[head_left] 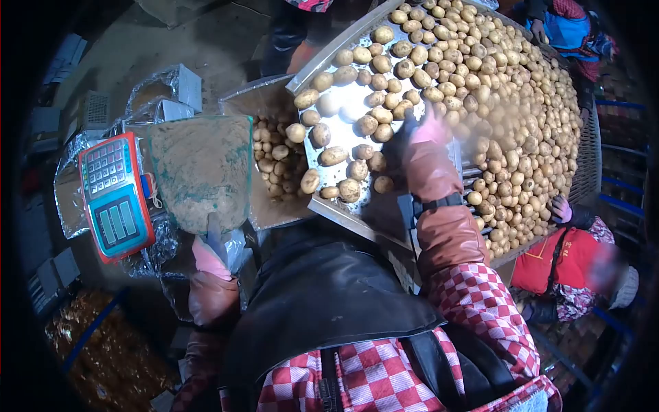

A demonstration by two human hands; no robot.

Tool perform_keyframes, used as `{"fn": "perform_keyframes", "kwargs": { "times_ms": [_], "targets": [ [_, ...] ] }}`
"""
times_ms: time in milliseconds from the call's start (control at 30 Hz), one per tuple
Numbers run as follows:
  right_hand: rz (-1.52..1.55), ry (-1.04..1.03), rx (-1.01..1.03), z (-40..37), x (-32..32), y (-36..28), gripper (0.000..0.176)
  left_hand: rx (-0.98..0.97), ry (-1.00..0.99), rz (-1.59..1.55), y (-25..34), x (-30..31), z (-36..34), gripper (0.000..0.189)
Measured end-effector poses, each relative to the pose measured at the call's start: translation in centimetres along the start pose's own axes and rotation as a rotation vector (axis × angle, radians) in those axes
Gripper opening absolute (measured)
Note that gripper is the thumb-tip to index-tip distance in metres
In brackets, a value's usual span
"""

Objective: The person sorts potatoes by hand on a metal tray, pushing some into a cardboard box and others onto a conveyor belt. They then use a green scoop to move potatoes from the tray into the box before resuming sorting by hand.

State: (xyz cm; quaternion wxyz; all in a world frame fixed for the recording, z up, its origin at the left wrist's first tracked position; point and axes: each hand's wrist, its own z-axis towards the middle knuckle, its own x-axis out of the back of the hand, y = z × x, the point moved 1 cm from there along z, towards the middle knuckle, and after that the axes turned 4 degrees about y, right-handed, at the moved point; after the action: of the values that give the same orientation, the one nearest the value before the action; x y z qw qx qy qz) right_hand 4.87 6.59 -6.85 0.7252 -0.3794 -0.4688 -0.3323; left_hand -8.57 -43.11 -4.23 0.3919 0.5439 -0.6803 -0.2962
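Remotely, I'm watching metal counter (343,129) bearing loose potatoes (498,96), others filling carton (274,209) below its lip. Dusty platform (199,165) is standing beside red scale console (115,196). Left hand (211,259) is touching platform edge, right hand (429,127) resting amid potatoes; I'm unable to tell either grip. Hard sweep could be sending edge potato (310,181) rolling past carton.
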Motion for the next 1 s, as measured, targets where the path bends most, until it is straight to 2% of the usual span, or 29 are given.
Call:
{"fn": "perform_keyframes", "kwargs": {
  "times_ms": [33, 100, 133, 200, 233, 267, 300, 367, 400, 433, 467, 500, 533, 567, 600, 633, 667, 700, 733, 767, 800, 833, 867, 900, 933, 967, 1000],
  "targets": [
    [-0.007, -0.205, -0.124, -0.1, -1.9, 1.6, 0.063, 0.042, 0.031, -0.03, 0.7, -1.2, -0.2, 0.051],
    [-0.055, -0.152, 0.02, -3.3, -3.9, -0.2, 0.065, 0.106, 0.036, -0.068, 0.8, -2.3, 0.5, 0.046],
    [0.23, -0.453, -0.174, -2.9, 2.9, -6.3, 0.059, 0.116, -0.002, -0.071, 0.3, -2.5, 1.2, 0.046],
    [0.399, -0.551, -0.407, -4.9, 4.5, -11.3, 0.058, 0.119, -0.09, -0.058, -0.7, -3.1, 2.8, 0.044],
    [0.06, -0.654, 0.085, -5.5, 1.7, -10.5, 0.057, 0.12, -0.128, -0.051, -1.4, -3.5, 3.5, 0.044],
    [0.042, -0.494, 0.277, -6.8, 1.3, -10.1, 0.055, 0.117, -0.156, -0.039, -2.1, -3.7, 4.0, 0.043],
    [0.078, -0.453, 0.403, -5.7, 2.3, -10.6, 0.051, 0.112, -0.176, -0.022, -2.6, -3.7, 4.2, 0.043],
    [0.012, -0.652, 0.222, -1.1, 6.7, -11.6, 0.047, 0.086, -0.204, 0.014, -3.7, -3.4, 4.2, 0.042],
    [0.122, -0.532, 0.047, 0.7, 5.6, -10.5, 0.041, 0.057, -0.213, 0.032, -4.2, -3.1, 4.2, 0.041],
    [0.519, -0.583, -0.237, 3.5, 4.7, -9.5, 0.037, 0.026, -0.22, 0.055, -4.5, -2.7, 4.0, 0.041],
    [0.323, -0.381, -0.214, 6.3, 4.1, -9.3, 0.038, 0.001, -0.22, 0.07, -4.8, -2.4, 3.8, 0.041],
    [0.224, -0.228, -0.018, 9.3, -0.1, -6.8, 0.05, 0.004, -0.213, 0.073, -4.4, -2.1, 3.9, 0.041],
    [-0.053, -0.211, -0.016, 10.8, -1.3, -6.8, 0.064, 0.155, -0.228, 0.152, -3.8, -1.7, 3.9, 0.04],
    [-0.028, -0.461, -0.187, 11.5, -2.3, -7.6, 0.076, 0.307, -0.244, 0.231, -3.5, -1.2, 4.1, 0.045],
    [-0.142, -0.528, -0.01, 10.3, -4.5, -8.5, 0.074, 0.079, -0.333, 0.202, -6.1, 0.0, 4.6, 0.04],
    [-0.067, -0.572, -0.009, 7.9, -2.6, -11.7, 0.066, 0.084, -0.341, 0.209, -6.7, -0.6, 4.8, 0.04],
    [-0.07, -0.387, 0.172, 5.6, -6.3, -12.1, 0.059, -0.267, -0.244, 0.313, -6.7, -1.4, 4.5, 0.036],
    [-0.147, -0.383, 0.189, 3.1, -7.2, -12.8, 0.059, -0.618, -0.14, 0.413, -6.4, -2.1, 4.1, 0.035],
    [0.096, -0.301, 0.139, 0.7, -6.0, -13.2, 0.067, -0.373, -0.192, 0.305, -4.5, -2.7, 3.7, 0.042],
    [0.164, -0.262, 0.179, -1.7, -5.3, -13.3, 0.073, -0.377, -0.198, 0.306, -4.4, -2.8, 4.1, 0.042],
    [-0.013, -0.378, 0.197, -3.6, -1.3, -14.4, 0.078, -0.107, -0.17, 0.119, -4.8, -2.6, 4.9, 0.046],
    [-0.057, -0.359, 0.295, -5.3, -1.0, -13.2, 0.071, 0.163, -0.137, -0.066, -5.1, -2.5, 5.2, 0.05],
    [0.099, -0.395, 0.409, -5.2, -0.8, -11.6, 0.062, 0.163, -0.141, -0.063, -4.1, -2.9, 5.0, 0.05],
    [0.26, -0.429, 0.521, -4.7, -0.2, -9.4, 0.055, 0.336, -0.131, -0.143, -2.2, -3.6, 4.6, 0.04],
    [0.334, -0.535, 0.365, -2.1, 1.2, -8.2, 0.045, 0.509, -0.112, -0.225, -0.8, -4.5, 4.0, 0.037],
    [0.408, -0.643, 0.207, 1.0, 2.1, -7.3, 0.036, 0.508, -0.1, -0.22, 0.1, -5.6, 3.3, 0.037],
    [0.421, -0.658, 0.206, 3.1, 1.5, -6.0, 0.036, 0.427, -0.03, -0.163, 0.9, -6.7, 2.5, 0.041]
  ]
}}
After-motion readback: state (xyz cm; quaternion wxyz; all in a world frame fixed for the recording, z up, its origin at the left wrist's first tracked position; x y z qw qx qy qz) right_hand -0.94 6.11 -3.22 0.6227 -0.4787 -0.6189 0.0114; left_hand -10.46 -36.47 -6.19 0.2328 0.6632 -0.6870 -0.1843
